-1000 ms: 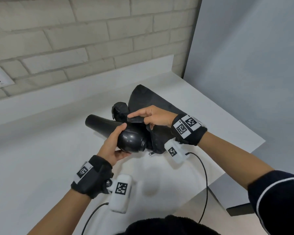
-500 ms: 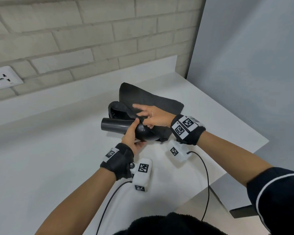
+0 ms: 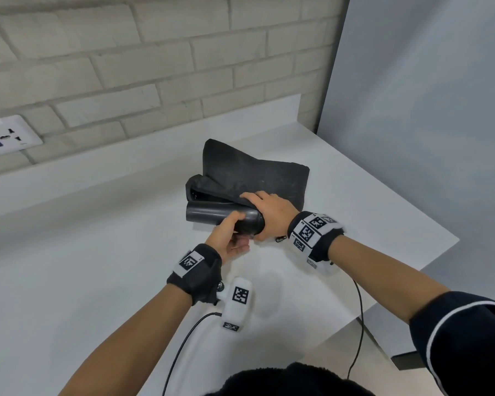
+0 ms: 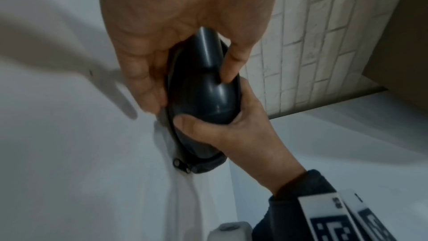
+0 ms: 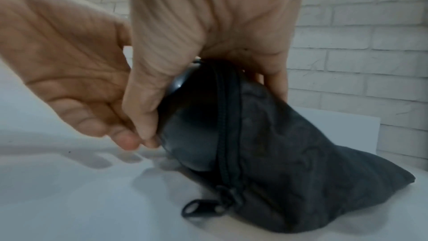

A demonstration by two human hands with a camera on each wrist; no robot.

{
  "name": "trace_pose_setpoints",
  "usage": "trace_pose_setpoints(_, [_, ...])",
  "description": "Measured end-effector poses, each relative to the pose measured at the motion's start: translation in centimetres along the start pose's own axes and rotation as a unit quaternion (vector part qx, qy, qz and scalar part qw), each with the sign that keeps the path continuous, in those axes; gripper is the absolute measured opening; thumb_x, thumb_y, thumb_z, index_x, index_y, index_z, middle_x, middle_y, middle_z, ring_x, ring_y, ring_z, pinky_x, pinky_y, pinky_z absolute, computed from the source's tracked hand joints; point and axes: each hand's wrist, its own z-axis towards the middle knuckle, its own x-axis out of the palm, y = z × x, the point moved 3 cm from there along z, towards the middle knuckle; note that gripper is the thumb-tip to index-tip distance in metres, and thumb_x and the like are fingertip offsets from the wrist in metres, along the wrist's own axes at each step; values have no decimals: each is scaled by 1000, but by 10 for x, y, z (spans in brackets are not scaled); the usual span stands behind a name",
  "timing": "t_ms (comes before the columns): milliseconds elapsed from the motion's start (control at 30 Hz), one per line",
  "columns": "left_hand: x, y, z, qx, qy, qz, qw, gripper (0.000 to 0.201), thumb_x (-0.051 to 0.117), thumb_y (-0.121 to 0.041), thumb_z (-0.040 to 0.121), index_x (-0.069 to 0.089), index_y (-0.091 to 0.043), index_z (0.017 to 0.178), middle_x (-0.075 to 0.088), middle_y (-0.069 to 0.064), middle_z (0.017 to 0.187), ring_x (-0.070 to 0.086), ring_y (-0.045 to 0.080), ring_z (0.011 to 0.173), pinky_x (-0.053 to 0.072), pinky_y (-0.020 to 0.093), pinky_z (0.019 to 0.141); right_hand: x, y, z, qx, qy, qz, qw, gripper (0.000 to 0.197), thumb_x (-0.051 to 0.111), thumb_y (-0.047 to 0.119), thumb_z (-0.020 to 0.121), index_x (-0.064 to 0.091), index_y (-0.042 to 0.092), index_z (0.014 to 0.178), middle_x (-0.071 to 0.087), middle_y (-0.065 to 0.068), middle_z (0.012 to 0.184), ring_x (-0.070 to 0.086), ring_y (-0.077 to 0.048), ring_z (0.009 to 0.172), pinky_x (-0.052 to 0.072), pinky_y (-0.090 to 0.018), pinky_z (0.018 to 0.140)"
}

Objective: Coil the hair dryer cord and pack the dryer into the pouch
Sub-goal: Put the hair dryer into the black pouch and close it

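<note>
A black fabric pouch lies on the white table, its mouth turned left. The black hair dryer sits partly inside it, barrel sticking out to the left. My left hand grips the dryer from below, thumb on top. My right hand clasps the pouch rim over the dryer's rounded rear end. In the right wrist view the pouch shows its zip line and pull tab. The dryer's cord is hidden.
A brick wall with a socket plate runs behind the table. A grey panel stands at the right, past the table's right edge. Thin black wrist-camera cables hang over the front edge.
The dryer and pouch have come down flatter onto the table. My right hand went from pinching the pouch flap to clasping over the dryer's rear end. The left hand followed.
</note>
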Motion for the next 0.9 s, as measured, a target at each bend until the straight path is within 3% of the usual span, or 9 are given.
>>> trace_pose_setpoints(133, [-27, -12, -13, 1, 34, 171, 985, 17, 53, -9, 82, 61, -5, 96, 67, 15, 95, 63, 25, 84, 54, 34, 80, -4, -7, 3, -12, -11, 9, 1000, 98, 80, 32, 55, 28, 26, 138, 46, -6, 127, 52, -31, 106, 49, -39, 86])
trace_pose_setpoints(233, [-63, -42, -12, 89, -92, 237, 963, 10, 54, -1, 83, 59, -6, 77, 65, 18, 87, 61, 20, 66, 52, 25, 64, -7, -14, 3, -15, -25, 39, 999, 96, 79, 31, 54, 31, 26, 136, 48, -5, 121, 53, -29, 102, 48, -37, 84])
trace_pose_setpoints(333, [-96, -73, -4, 196, -205, 180, 942, 24, 49, -1, 86, 55, -12, 66, 58, 11, 82, 54, 21, 68, 48, 26, 64, -14, -23, 2, -17, -50, 93, 994, 92, 80, 29, 54, 35, 26, 134, 51, -4, 117, 54, -24, 102, 46, -30, 86])
trace_pose_setpoints(400, [-97, -86, 4, 228, -182, 182, 939, 28, 41, 0, 89, 58, -14, 71, 54, 6, 85, 50, 20, 78, 49, 30, 70, -17, -27, 1, -20, -53, 107, 993, 91, 80, 27, 54, 36, 26, 133, 52, -3, 116, 53, -22, 101, 43, -26, 85])
trace_pose_setpoints(500, [-81, -89, 19, 224, -110, 282, 927, 35, 32, 5, 90, 64, -6, 100, 51, 5, 102, 47, 17, 83, 44, 32, 76, -19, -32, -1, -16, -60, 122, 991, 90, 80, 28, 53, 37, 29, 132, 53, -1, 117, 53, -20, 104, 45, -30, 89])
trace_pose_setpoints(633, [-64, -71, 46, 219, -84, 439, 868, 24, 47, -1, 88, 61, 5, 107, 60, 22, 116, 57, 36, 104, 44, 36, 90, -19, -37, -2, -7, -69, 139, 988, 89, 80, 26, 54, 37, 28, 132, 53, 0, 121, 52, -20, 108, 42, -29, 90])
trace_pose_setpoints(733, [-59, -62, 51, 227, -160, 426, 861, 39, 60, -15, 86, 53, 4, 119, 58, 19, 122, 56, 37, 109, 43, 39, 94, -20, -37, -1, -7, -65, 134, 989, 89, 80, 27, 54, 37, 28, 132, 53, -1, 120, 53, -21, 106, 44, -30, 90])
trace_pose_setpoints(833, [-58, -67, 42, 267, -271, 383, 842, 25, 59, -5, 84, 64, 4, 107, 63, 22, 113, 58, 39, 103, 43, 36, 87, -17, -36, 1, 4, -62, 110, 992, 92, 80, 29, 54, 34, 27, 134, 51, -3, 119, 53, -23, 104, 46, -32, 88])
trace_pose_setpoints(900, [-60, -68, 37, 290, -297, 330, 848, 20, 54, 1, 83, 64, 0, 101, 65, 20, 99, 59, 35, 88, 43, 32, 79, -15, -36, 2, 9, -56, 85, 995, 97, 79, 32, 53, 31, 27, 137, 49, -5, 121, 53, -27, 105, 48, -38, 89])
